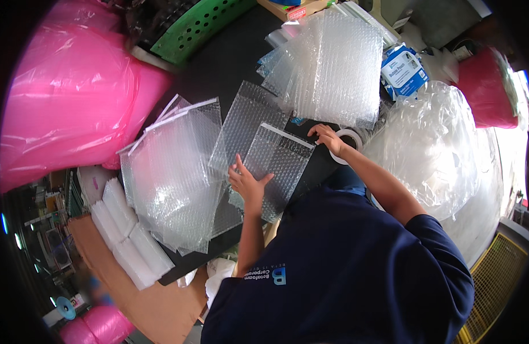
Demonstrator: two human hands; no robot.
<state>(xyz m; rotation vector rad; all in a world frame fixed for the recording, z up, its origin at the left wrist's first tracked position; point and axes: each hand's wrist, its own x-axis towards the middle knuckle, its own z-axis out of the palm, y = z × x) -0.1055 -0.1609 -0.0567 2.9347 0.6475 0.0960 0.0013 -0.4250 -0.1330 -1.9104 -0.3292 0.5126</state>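
Note:
A clear bubble-wrap pouch point(278, 163) with a white strip point(287, 135) along its far edge lies on the black table before me. My left hand point(248, 182) rests on its left side, fingers spread and thumb out. At the strip's right end is my right hand point(328, 140), its fingers bent and closed. What they grip is too small to make out. Right beside that wrist lies a roll of white tape point(350, 139), partly covered by the hand and forearm. Another bubble-wrap sheet point(247, 114) sits partly beneath the pouch.
Bubble-wrap pouches point(172, 172) form a pile at left; another stack point(339, 69) lies at the far side. White foam bundles point(130, 238) sit at the near left. Large pink rolls point(75, 97), a green perforated crate point(195, 28), a blue-and-white package point(404, 70) and clear plastic bags point(436, 149) surround the table.

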